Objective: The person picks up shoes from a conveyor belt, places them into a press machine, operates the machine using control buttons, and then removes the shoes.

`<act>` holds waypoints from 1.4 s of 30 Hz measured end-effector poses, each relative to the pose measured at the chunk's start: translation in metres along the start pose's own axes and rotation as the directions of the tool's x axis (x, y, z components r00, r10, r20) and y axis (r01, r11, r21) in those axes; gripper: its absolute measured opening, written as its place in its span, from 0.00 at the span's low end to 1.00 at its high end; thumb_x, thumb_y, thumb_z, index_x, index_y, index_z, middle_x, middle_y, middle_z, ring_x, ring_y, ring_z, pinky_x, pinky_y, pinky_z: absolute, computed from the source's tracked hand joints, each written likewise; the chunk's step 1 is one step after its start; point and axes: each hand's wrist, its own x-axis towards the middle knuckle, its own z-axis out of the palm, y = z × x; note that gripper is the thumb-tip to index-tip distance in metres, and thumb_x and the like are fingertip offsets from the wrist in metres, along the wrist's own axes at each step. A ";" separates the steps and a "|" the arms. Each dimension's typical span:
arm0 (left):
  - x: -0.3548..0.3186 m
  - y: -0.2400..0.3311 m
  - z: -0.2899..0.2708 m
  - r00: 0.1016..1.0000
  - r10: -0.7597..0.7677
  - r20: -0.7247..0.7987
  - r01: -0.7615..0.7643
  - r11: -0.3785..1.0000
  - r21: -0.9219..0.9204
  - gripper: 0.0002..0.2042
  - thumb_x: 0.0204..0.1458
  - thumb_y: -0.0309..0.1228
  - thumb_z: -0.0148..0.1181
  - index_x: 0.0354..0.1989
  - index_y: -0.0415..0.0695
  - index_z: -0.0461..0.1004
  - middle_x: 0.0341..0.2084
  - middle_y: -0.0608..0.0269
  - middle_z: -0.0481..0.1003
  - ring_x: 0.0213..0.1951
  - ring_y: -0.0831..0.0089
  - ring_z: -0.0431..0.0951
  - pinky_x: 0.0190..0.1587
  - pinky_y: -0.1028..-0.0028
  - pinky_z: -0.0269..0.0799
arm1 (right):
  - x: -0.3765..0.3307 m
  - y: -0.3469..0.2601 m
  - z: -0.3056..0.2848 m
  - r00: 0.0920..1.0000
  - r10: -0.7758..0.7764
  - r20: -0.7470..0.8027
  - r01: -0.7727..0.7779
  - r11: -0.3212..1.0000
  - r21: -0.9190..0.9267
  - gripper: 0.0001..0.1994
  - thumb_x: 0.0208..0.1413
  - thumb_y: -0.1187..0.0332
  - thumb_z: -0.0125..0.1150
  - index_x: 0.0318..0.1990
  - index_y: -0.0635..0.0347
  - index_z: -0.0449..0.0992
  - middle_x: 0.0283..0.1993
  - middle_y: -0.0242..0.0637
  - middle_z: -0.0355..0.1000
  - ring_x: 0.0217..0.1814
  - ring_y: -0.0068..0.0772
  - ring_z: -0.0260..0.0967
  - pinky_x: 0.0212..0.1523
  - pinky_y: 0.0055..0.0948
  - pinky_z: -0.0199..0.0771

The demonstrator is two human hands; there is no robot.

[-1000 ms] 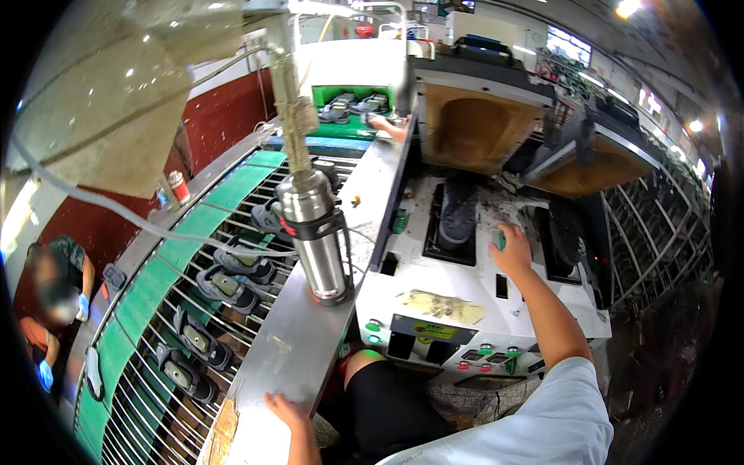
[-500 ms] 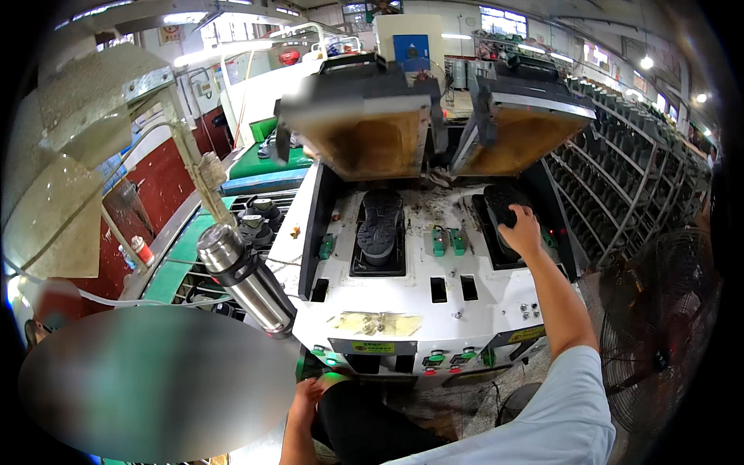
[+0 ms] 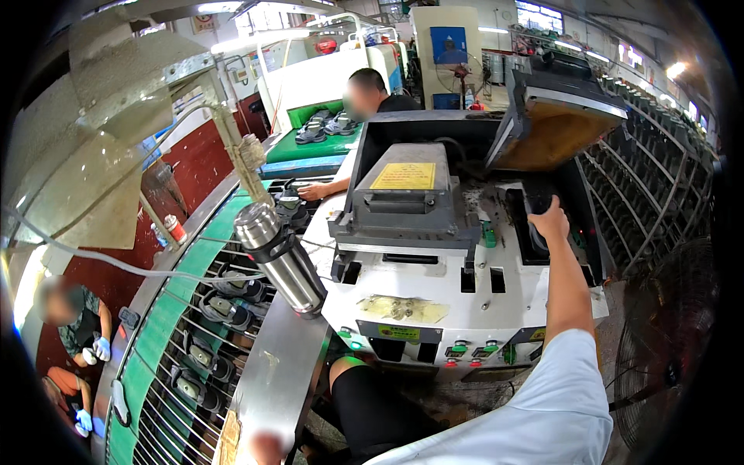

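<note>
So the right hand [image 3: 551, 222] is stretched way out over the white machine [image 3: 403, 308], right at the dark shoe [image 3: 540, 200] sitting in the right-hand slot. Fingers look partly bent and at the shoe's near end, but honestly I can't tell if they've got a grip on it or are just touching, since the back of the hand blocks the view. The lid [image 3: 564, 124] over that side is up, tan on the inside. The other lid [image 3: 407, 186], the grey one with a yellow label, is down flat over the left side.

Left hand [image 3: 267, 448] is just a blurry blob at the bottom edge, over the end of the metal table [image 3: 271, 372]. No clue how its fingers are set or if they're holding anything.

Steel flask [image 3: 285, 263] is on that table, just beside the machine's left corner. Left of it there's a row of grey shoes [image 3: 208, 356] on a rack of metal rods [image 3: 159, 430], with a green strip [image 3: 190, 260] running alongside. A co-worker's hand [image 3: 314, 191] is reaching in from behind the machine, by the far shoe [image 3: 290, 209] on the rods.
</note>
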 end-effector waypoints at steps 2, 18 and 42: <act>0.006 -0.012 0.003 0.988 0.154 0.009 -0.154 0.979 0.135 0.11 0.52 0.41 0.52 0.35 0.47 0.71 0.31 0.62 0.72 0.35 0.67 0.71 0.35 0.64 0.68 | -0.023 0.019 -0.005 0.974 -0.052 -0.219 0.085 0.985 0.148 0.47 0.36 0.55 0.67 0.66 0.54 0.51 0.56 0.52 0.65 0.59 0.53 0.62 0.57 0.43 0.64; -0.085 0.035 0.176 0.922 0.134 0.364 -0.206 0.964 0.168 0.08 0.52 0.23 0.56 0.40 0.39 0.74 0.32 0.60 0.78 0.36 0.73 0.77 0.42 0.75 0.73 | -0.227 0.110 0.046 0.966 0.001 -0.257 0.256 -0.094 0.962 0.17 0.35 0.78 0.56 0.39 0.65 0.74 0.44 0.34 0.71 0.49 0.35 0.66 0.53 0.31 0.64; -0.097 0.105 -0.128 0.842 0.165 -0.514 -0.490 0.632 -0.600 0.23 0.44 0.32 0.57 0.49 0.35 0.68 0.42 0.52 0.74 0.44 0.56 0.76 0.51 0.59 0.72 | -0.446 -0.016 0.198 0.057 -0.872 0.485 0.511 0.443 0.736 0.07 0.33 0.86 0.49 0.18 0.61 0.64 0.25 0.43 0.70 0.30 0.47 0.70 0.29 0.35 0.68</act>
